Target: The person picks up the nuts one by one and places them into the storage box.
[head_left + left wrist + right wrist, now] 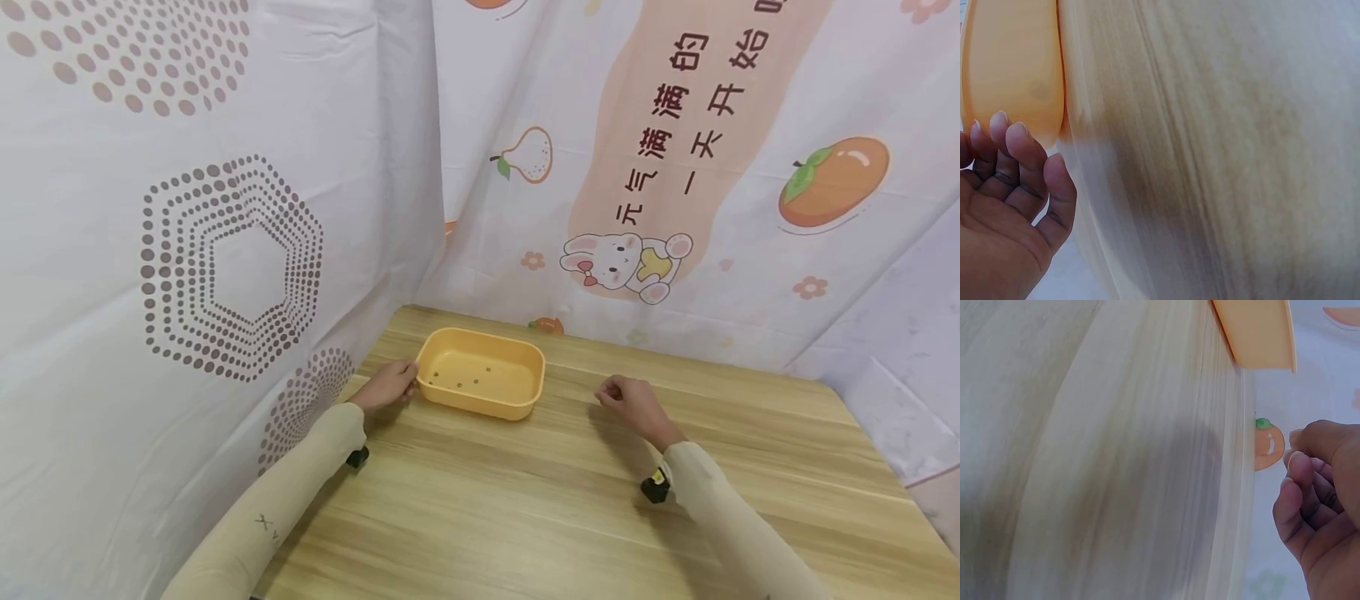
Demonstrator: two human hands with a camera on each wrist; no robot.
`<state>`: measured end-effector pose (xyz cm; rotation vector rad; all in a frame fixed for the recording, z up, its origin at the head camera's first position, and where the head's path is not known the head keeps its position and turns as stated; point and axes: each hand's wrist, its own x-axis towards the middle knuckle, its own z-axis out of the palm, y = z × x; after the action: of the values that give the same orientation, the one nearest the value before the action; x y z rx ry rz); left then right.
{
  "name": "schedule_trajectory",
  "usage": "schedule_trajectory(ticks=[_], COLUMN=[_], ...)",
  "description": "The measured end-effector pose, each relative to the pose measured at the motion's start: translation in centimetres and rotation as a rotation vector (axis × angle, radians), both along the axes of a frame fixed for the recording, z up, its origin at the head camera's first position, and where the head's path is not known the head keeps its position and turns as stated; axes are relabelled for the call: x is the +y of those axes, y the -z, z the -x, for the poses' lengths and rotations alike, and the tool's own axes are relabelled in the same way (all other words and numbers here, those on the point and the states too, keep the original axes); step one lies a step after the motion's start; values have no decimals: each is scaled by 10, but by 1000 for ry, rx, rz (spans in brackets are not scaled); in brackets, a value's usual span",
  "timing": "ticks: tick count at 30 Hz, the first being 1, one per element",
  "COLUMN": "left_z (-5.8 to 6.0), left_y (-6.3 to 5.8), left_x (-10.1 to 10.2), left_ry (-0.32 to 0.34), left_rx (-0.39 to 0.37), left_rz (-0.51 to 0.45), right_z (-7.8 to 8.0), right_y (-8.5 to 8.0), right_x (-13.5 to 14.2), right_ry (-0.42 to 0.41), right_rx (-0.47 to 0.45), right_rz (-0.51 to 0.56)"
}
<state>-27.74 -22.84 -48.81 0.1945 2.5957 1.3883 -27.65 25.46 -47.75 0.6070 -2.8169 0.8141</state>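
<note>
A yellow plastic basin (480, 411) stands near the back left of the table. Several tiny dark bits, too small to identify, lie on its floor. At its left end my left hand (388, 387) grips the rim with curled fingers; the thumb is mostly cut off in the left wrist view, where the other fingers (1022, 144) bend in front of the basin wall (1013, 56). Right of the basin, apart from it, my right hand (633, 407) hovers over the table. Its thumb and forefinger tips meet in the right wrist view; I see nothing between them.
The wood-grain table (487, 508) ends at the back against a printed cloth (480, 275). Another white patterned cloth (360, 208) hangs close along the left side. A pale wall covering (892, 383) stands to the right. Black wrist devices (655, 487) sit under both sleeves.
</note>
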Motion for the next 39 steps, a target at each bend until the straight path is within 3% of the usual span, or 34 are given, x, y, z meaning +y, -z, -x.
schedule_trajectory(ticks=[39], left_z=[-6], left_y=[-4], left_x=[0], left_ry=[1], left_rx=[7], left_rz=[2], right_z=[-3], right_y=[-18], right_x=[-67], right_ry=[-93], right_rx=[-32], right_rz=[32])
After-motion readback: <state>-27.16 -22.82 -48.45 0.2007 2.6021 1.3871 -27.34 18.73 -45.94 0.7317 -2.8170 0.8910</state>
